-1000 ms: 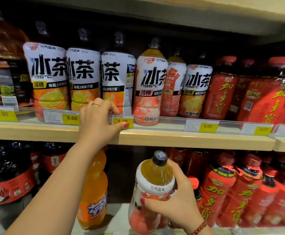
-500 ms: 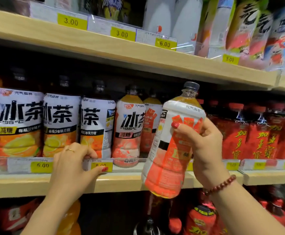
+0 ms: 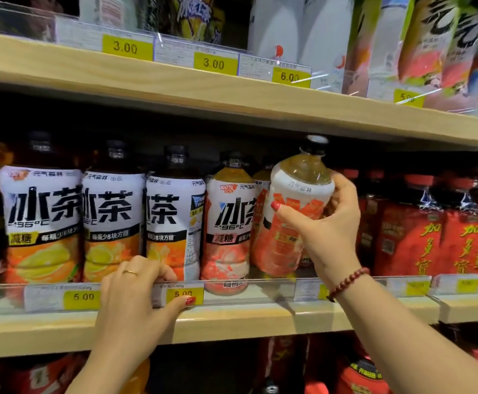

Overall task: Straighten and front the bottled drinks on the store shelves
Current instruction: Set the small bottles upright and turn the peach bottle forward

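Left hand at the front edge of the middle shelf: fingers hooked over the top of the clear price rail, thumb pressed on the front at a yellow 5.00 tag, so it pinches the rail. Gold ring on one finger.

Right hand, bead bracelet at the wrist, grips the peach tea bottle by its upper body, thumb across the label front, fingers wrapped round behind. Bottle sits just behind the rail, cap leaning right, label not square to the front. Can't tell if its base touches the shelf.

Further back, left to right along the shelf: three lemon tea bottles, one standing peach bottle just beside the held one, red bottles toward the right end.
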{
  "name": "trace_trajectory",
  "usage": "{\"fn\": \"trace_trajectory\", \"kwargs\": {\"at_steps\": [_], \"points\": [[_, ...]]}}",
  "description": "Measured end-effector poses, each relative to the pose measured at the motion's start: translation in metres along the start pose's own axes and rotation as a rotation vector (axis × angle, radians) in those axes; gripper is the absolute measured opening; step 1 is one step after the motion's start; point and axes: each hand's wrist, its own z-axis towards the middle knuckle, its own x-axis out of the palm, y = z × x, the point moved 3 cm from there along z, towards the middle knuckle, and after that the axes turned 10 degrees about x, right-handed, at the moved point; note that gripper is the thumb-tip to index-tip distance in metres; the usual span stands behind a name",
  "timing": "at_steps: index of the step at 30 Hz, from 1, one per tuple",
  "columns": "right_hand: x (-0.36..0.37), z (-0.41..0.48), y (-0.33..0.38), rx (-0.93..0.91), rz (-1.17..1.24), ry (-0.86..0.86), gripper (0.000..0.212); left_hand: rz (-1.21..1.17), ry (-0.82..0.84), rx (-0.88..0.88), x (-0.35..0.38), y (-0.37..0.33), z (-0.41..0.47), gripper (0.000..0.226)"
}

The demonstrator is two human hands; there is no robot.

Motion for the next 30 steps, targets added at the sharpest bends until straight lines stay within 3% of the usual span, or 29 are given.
{"fn": "trace_trajectory", "kwargs": {"at_steps": [6,11,15,19,23,30], "points": [[0.008,0.014,-0.03,0.206,-0.056,0.159,0.077,0.003,-0.008,0.015,0.0,0.0,-0.001,0.049],[0.005,0.03,-0.042,0.261,-0.116,0.265,0.049,0.025,-0.03,0.026,-0.001,-0.006,0.002,0.046],[-0.002,0.02,-0.048,0.293,-0.157,0.33,0.061,0.016,-0.06,0.188,0.007,-0.038,0.012,0.038],[-0.013,0.012,-0.062,0.39,-0.337,0.445,0.057,-0.077,0.079,0.222,0.033,-0.063,0.022,0.037],[-0.015,0.004,-0.073,0.42,-0.486,0.408,0.071,-0.086,0.116,0.159,0.046,-0.063,0.018,0.028],[-0.012,-0.004,-0.071,0.321,-0.621,0.314,0.052,-0.031,0.063,0.139,0.05,-0.063,0.016,0.029]]}}
